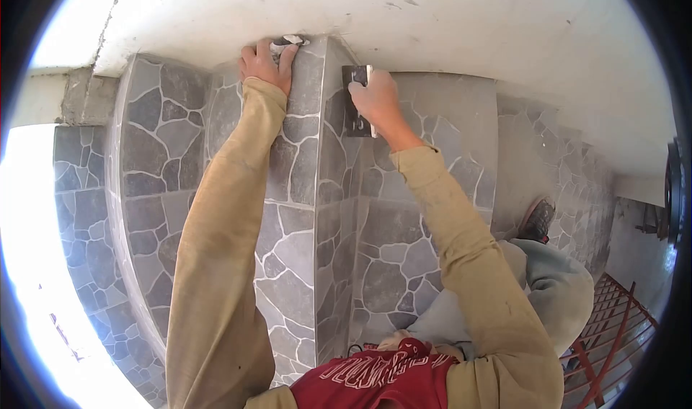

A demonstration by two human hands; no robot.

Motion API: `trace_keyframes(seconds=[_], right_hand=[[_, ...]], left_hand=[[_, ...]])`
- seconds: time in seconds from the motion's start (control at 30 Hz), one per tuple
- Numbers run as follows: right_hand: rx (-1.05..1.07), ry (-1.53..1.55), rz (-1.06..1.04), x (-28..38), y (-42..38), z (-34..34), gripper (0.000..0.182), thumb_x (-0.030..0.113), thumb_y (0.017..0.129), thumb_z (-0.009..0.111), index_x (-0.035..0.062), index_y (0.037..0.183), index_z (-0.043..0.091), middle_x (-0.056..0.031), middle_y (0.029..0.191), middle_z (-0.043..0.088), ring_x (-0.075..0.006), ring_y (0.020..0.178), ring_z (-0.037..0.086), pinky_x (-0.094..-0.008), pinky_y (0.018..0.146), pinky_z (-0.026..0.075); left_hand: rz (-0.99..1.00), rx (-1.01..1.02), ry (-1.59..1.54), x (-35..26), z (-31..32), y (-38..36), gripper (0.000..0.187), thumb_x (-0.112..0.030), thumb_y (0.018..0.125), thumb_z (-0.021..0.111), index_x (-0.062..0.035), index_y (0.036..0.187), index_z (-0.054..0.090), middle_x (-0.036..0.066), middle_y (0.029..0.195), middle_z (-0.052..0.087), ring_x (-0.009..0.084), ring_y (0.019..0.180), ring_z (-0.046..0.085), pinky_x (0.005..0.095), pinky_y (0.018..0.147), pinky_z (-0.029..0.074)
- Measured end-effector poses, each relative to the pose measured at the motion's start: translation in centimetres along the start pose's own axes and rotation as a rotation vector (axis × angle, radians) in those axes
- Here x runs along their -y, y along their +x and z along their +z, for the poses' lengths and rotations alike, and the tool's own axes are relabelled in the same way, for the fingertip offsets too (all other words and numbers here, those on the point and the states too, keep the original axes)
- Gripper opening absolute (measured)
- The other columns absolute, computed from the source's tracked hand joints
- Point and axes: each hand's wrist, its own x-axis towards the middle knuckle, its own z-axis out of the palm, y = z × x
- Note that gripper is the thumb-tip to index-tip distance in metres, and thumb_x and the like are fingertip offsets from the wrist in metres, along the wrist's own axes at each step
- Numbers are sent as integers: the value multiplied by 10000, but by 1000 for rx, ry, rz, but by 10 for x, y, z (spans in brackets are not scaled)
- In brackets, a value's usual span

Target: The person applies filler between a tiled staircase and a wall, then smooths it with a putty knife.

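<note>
At the top of a stone-patterned tile step, my left hand [265,66] curls around a small dark thing with white paste [290,41] on it, close to the pale wall. Its kind I cannot make out. My right hand [376,98] grips a float [356,124] with a black rectangular face and a pale edge. The float stands on edge just right of the step's corner, over the lower tread. Grey tiles [292,229] with whitish joint lines cover the step under my forearms.
A pale wall [461,27] runs across the top. More tiled steps [162,121] lie left, beside a brightly lit opening. Further steps descend at right, where my shoe [538,220] rests. A red metal grating [609,330] is at lower right.
</note>
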Motion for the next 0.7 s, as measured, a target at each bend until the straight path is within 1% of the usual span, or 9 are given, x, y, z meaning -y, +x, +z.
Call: trace_keyframes(seconds=[0.1,0.17,0.23,0.3,0.37,0.43,0.57,0.63,0.7], right_hand=[[-98,-11,-67,-66,28,31,250,159,751,655,-77,830,675,-285,778,671,-460,799,674,-498,724,513],[-224,34,0,-74,33,23,295,161,755,659,-101,891,664,-312,881,682,-466,851,675,-495,738,511],[82,57,128,-79,32,10,351,170,779,662,-131,959,651,-331,975,678,-465,914,674,-492,758,513],[139,77,169,-91,28,24,374,204,815,671,-128,988,661,-324,997,683,-457,950,675,-486,773,511],[33,-57,162,-58,-10,17,398,243,817,637,-102,1015,662,-355,1093,649,-490,1074,623,-516,921,488],[90,25,164,-48,-19,16,386,240,823,632,-108,988,661,-361,1035,655,-496,1043,635,-549,897,484],[-75,-45,-24,-62,4,27,300,169,787,622,-105,901,663,-366,898,650,-524,939,641,-560,830,497],[57,169,132,-69,22,22,274,168,785,621,-95,850,658,-358,865,646,-523,907,638,-562,817,498],[70,51,67,-43,-6,12,280,174,788,620,-93,860,664,-350,877,659,-508,886,652,-560,812,508]], left_hand=[[10,-10,-33,-2,-4,-1,558,-551,874,684,-112,1215,633,204,1207,551,422,1140,511,528,982,422],[21,-9,-57,-5,-5,5,549,-543,877,684,-113,1214,634,205,1210,549,422,1144,508,527,984,419],[-4,-4,-31,-6,-5,2,539,-530,878,687,-110,1212,633,206,1205,550,420,1139,511,526,983,421],[-4,-2,-21,-7,-6,0,538,-528,877,688,-110,1212,632,205,1203,552,419,1135,513,523,980,423],[5,-10,-4,-6,-7,6,538,-526,876,689,-111,1213,631,204,1200,553,418,1131,516,521,977,425],[47,-46,-39,0,0,3,541,-528,878,687,-112,1219,629,205,1208,549,419,1126,517,518,979,426],[11,-15,-24,-2,-3,1,546,-529,879,687,-112,1226,626,204,1216,548,422,1131,517,522,977,430],[11,-19,15,-2,-2,3,549,-534,882,685,-103,1219,631,204,1207,554,422,1130,520,523,973,436],[24,-43,-7,-1,0,8,552,-537,880,686,-100,1214,635,207,1198,559,423,1127,520,522,972,437]])
